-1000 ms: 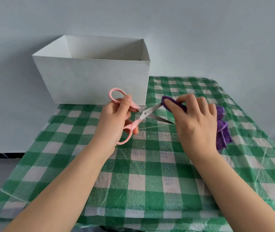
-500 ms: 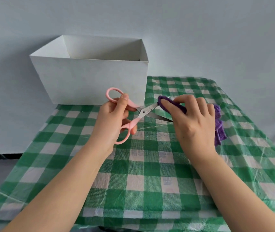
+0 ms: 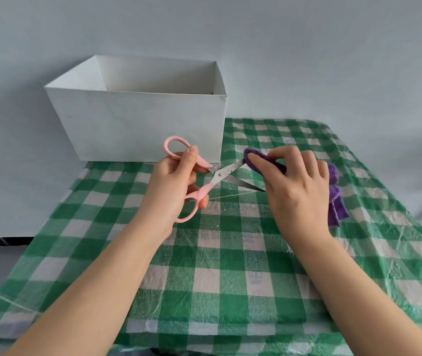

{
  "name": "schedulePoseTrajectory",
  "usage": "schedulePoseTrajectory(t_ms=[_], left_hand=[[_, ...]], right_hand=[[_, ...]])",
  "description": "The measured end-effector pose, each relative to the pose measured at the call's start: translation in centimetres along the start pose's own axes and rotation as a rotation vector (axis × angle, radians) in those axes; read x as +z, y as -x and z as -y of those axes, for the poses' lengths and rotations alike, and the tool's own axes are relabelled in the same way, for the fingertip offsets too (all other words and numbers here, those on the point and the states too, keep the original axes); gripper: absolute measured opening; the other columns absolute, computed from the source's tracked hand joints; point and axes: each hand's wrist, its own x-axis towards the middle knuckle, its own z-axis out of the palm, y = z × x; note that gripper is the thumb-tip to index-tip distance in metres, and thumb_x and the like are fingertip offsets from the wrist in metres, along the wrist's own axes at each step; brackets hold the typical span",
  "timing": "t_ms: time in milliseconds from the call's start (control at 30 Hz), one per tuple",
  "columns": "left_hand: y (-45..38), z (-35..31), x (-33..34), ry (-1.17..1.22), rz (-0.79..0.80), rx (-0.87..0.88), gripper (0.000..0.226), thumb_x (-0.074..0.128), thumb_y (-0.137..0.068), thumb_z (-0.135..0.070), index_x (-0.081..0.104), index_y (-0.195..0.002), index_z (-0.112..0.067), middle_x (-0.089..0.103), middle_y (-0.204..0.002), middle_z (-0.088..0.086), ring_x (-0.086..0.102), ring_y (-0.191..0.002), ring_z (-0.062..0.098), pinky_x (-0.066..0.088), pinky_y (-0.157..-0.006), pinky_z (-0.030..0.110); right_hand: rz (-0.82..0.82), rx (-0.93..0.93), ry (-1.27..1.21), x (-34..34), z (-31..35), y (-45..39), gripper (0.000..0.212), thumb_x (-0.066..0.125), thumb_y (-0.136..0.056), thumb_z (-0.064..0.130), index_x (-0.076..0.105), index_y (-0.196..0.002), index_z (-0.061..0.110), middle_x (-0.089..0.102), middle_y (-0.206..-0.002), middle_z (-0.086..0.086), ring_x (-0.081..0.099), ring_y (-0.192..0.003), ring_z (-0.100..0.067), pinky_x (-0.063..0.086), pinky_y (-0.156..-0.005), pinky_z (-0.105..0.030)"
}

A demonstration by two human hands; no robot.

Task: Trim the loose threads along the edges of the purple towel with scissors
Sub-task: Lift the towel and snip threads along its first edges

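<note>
Fingers [image 3: 305, 160] of the right hand [image 3: 297, 194] curl over a folded edge of the purple towel [image 3: 269, 163], thumb underneath, pinching it; rest of the towel hangs bunched behind the hand on the right, lower end close to the cloth, contact unclear. Left hand [image 3: 171, 186] grips the pink-handled scissors [image 3: 204, 181]: its fingers go through the near loop and the thumb lies along the far handle, whose loop sticks out up-left of the hand.

Around: white open-top box [image 3: 138, 124] at far left of the surface, right behind the left hand and scissors, not touching them. Green-and-white checked plastic cloth [image 3: 230, 278] covers the surface, wrinkled. Pale wall behind. Both forearms come in from the near edge. Right hand blocks most of the towel from view.

Scissors sit between the hands, above the cloth. Blades are parted: upper blade runs up-right and its tip meets the towel's left end at the right thumb; lower blade runs right and slightly near, tip just beside the right hand's palm. A thin pale thread [image 3: 230, 196] stretches left-right just below the lower blade; ends unclear. Scissors' long axis roughly left-right, handles left, points right. Pinched towel fold runs left-far to right-near.
</note>
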Motion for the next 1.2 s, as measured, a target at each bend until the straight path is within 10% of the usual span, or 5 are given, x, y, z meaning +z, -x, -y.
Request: schedulePoseTrajectory(t_ms=[167, 433, 1200], left_hand=[[0.2, -0.2, 0.1, -0.004, -0.014, -0.014, 0.036, 0.046, -0.097, -0.038, 0.062, -0.082, -0.008, 0.041, -0.053, -0.003, 0.052, -0.041, 0.024, 0.047, -0.041, 0.025], [0.0, 0.0, 0.4, -0.057, -0.059, 0.018, 0.037, 0.045, -0.097, -0.039, 0.063, -0.086, -0.009, 0.053, -0.047, -0.011, 0.056, -0.040, 0.022, 0.050, -0.045, 0.031], [0.1, -0.4, 0.3, -0.097, -0.038, 0.030, 0.036, 0.044, -0.097, -0.039, 0.062, -0.091, -0.008, 0.053, -0.048, -0.013, 0.059, -0.044, 0.020, 0.051, -0.048, 0.032]], right_hand=[[-0.048, 0.130, 0.019, -0.2, -0.9, -0.1, 0.024, 0.066, -0.092, 0.008, 0.073, -0.112, 0.020, 0.063, -0.096, -0.006, 0.043, -0.085, -0.022, 0.032, -0.070, -0.035], [-0.010, -0.262, -0.074, -0.7, 2.1, -0.2, 0.026, 0.057, -0.096, 0.006, 0.071, -0.114, 0.018, 0.067, -0.098, -0.003, 0.047, -0.082, -0.020, 0.033, -0.071, -0.034], [0.039, -0.075, 0.062, -0.5, 0.7, -0.1, 0.033, 0.061, -0.085, 0.000, 0.071, -0.112, 0.016, 0.064, -0.099, -0.008, 0.040, -0.088, -0.023, 0.028, -0.073, -0.035]])
